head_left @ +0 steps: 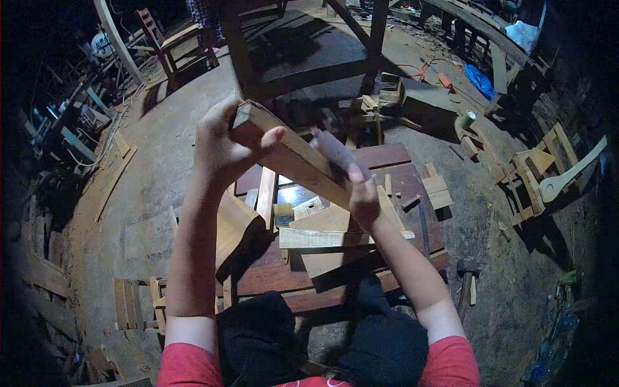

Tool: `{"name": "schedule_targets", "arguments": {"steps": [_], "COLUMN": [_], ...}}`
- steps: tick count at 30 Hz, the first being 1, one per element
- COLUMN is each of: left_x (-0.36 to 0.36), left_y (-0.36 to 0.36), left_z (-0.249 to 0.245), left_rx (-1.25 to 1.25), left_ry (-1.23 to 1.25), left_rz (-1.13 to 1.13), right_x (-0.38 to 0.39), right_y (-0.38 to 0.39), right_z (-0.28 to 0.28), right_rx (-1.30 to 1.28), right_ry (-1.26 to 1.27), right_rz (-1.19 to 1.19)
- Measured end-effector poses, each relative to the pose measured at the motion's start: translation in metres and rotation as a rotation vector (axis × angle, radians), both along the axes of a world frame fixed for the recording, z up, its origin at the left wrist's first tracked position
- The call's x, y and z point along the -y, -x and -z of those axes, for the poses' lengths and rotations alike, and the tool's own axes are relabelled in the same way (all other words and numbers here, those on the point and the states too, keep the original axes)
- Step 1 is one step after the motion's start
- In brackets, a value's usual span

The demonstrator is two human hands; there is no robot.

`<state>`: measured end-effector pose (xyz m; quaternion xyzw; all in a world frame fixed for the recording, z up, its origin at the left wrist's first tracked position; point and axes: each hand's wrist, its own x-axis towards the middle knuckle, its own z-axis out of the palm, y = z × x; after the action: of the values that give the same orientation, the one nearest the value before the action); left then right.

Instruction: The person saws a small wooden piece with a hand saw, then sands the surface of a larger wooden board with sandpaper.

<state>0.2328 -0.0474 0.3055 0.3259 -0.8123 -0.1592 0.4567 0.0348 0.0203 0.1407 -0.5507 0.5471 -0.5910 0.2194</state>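
Head view: above the reddish tabletop (258, 277), a long wooden piece (296, 158) slants in the air between the hands. The left hand (222, 142) grips its upper end, thumb spread along the face. The right hand (364, 203) seems to pinch a blurred grey pad (342, 155) beside the wood; its hidden fingers I cannot tell. Rubbing well, I judge, wants a steady left grip and even, lengthwise strokes.

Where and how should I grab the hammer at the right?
Probably by the middle of its slim handle, from above: the hammer lies with that handle toward you, the wider head at the far end, and a pale wood strip close on the right.
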Motion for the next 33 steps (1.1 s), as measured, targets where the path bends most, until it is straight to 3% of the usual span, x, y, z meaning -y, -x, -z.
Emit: {"name": "schedule_targets", "arguments": {"steps": [1,3,6,9,11,14,17,19,24,26,27,29,30,31,33], "left_x": [0.000,0.000,0.004,0.001,-0.005,-0.010,-0.009,-0.003,-0.003,-0.004,-0.002,0.004,0.004,0.005,0.003], "left_y": [-0.001,-0.002,0.000,0.005,0.006,0.007,0.003,0.001,0.003,0.002,0.000,-0.004,-0.005,-0.007,-0.008], "left_z": [0.000,0.002,0.003,0.000,-0.004,-0.005,-0.006,-0.001,-0.004,-0.006,-0.003,0.001,0.000,-0.001,-0.003], "left_rx": [0.000,0.032,0.008,0.051,0.075,-0.003,0.063,0.016,0.018,0.029,0.031,0.011,0.016,0.070,0.119], "left_ry": [0.000,0.043,0.106,0.164,0.135,0.031,0.048,0.045,0.037,-0.013,-0.016,0.001,0.002,0.098,0.192], "left_rz": [0.001,-0.002,0.073,-0.006,0.011,0.075,0.057,0.108,0.124,0.088,0.084,0.153,0.155,0.150,0.142], "right_x": [-0.001,-0.005,-0.020,-0.013,-0.006,-0.017,-0.014,-0.021,-0.012,-0.015,-0.016,-0.017,-0.007,-0.008,-0.016], "right_y": [0.009,0.024,0.040,0.012,-0.002,-0.007,0.011,0.033,0.031,0.001,-0.002,-0.007,0.005,0.009,0.017], "right_z": [0.021,0.049,0.059,0.005,-0.005,-0.052,0.011,0.053,0.045,-0.018,-0.023,-0.026,0.012,0.023,0.042], "right_rx": [-0.209,0.092,0.176,0.210,-0.078,-0.036,0.068,0.108,0.069,0.165,0.167,-0.191,-0.614,-0.613,0.013], "right_ry": [0.033,-0.118,-0.327,-0.235,-0.053,-0.229,-0.085,-0.199,-0.344,-0.074,-0.078,0.088,0.471,0.472,0.097], "right_rz": [0.104,0.105,0.107,0.092,0.179,0.030,0.093,0.100,0.153,0.038,0.034,0.086,0.259,0.261,0.102]}}
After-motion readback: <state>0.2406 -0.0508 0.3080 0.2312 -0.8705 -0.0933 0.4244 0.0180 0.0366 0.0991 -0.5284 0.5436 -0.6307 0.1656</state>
